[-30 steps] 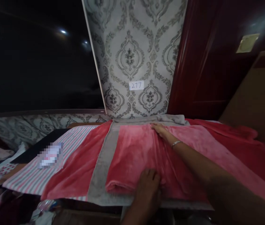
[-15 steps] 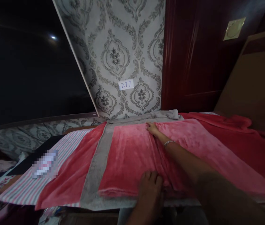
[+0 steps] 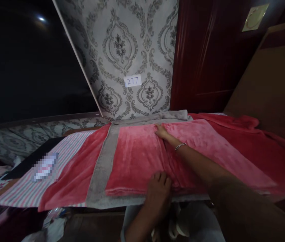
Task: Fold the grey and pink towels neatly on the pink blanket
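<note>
A plush red-pink blanket (image 3: 137,158) lies on a grey layer, with its left part folded into a flat, thick rectangle. At the folded part's far edge, my right hand (image 3: 161,131) has its fingers closed on the fabric beside a crease. My left hand (image 3: 159,190) is at the near edge, its fingers bent over the blanket and its thumb hidden. Between the two hands runs a line of bunched folds. To the right, a paler pink stretch of blanket (image 3: 203,141) spreads out, partly behind my right forearm.
Grey fabric (image 3: 99,174) and a striped cloth (image 3: 64,151) show at the left. A large dark screen (image 3: 31,67) stands behind. Patterned wall (image 3: 119,50) bears a paper marked 277 (image 3: 132,81). A brown panel (image 3: 273,74) leans at the right. Clothes (image 3: 6,225) lie below left.
The view has tilted down, so everything sits higher. The blanket's near right corner has shifted inward to the left. Both hands stay at about the same places on the fold.
</note>
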`<act>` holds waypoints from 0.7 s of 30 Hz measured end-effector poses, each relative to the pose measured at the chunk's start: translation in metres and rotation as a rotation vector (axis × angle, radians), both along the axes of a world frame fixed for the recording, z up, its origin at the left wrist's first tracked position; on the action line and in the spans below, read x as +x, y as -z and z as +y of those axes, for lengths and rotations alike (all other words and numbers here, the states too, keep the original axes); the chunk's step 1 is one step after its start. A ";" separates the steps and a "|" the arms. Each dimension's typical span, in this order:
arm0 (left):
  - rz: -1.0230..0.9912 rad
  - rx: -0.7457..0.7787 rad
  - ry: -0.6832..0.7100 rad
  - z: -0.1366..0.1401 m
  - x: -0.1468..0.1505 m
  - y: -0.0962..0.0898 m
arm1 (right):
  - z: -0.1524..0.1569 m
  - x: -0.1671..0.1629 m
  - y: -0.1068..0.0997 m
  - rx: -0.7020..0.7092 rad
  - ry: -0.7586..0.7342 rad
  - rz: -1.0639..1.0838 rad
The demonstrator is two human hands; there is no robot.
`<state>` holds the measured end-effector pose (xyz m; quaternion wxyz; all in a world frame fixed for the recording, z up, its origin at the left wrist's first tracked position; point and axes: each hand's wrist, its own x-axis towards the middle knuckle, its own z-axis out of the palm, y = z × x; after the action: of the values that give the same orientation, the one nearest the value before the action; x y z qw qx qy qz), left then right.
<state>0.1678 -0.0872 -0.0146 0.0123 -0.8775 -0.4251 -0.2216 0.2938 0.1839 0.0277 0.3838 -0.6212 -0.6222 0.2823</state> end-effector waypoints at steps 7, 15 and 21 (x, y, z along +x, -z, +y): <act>-0.267 0.105 0.009 -0.032 -0.069 -0.044 | -0.062 0.018 0.005 -0.018 -0.077 -0.051; -0.409 0.106 -0.459 -0.057 -0.193 -0.014 | -0.156 0.052 0.047 -0.082 -0.213 0.008; -0.416 0.051 -0.406 -0.048 -0.190 0.005 | -0.195 0.046 0.042 -0.103 -0.240 0.059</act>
<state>-0.0220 -0.1350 -0.0200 -0.0088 -0.7094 -0.5798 -0.4006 0.3400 -0.0108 -0.0141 0.3331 -0.5527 -0.6652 0.3756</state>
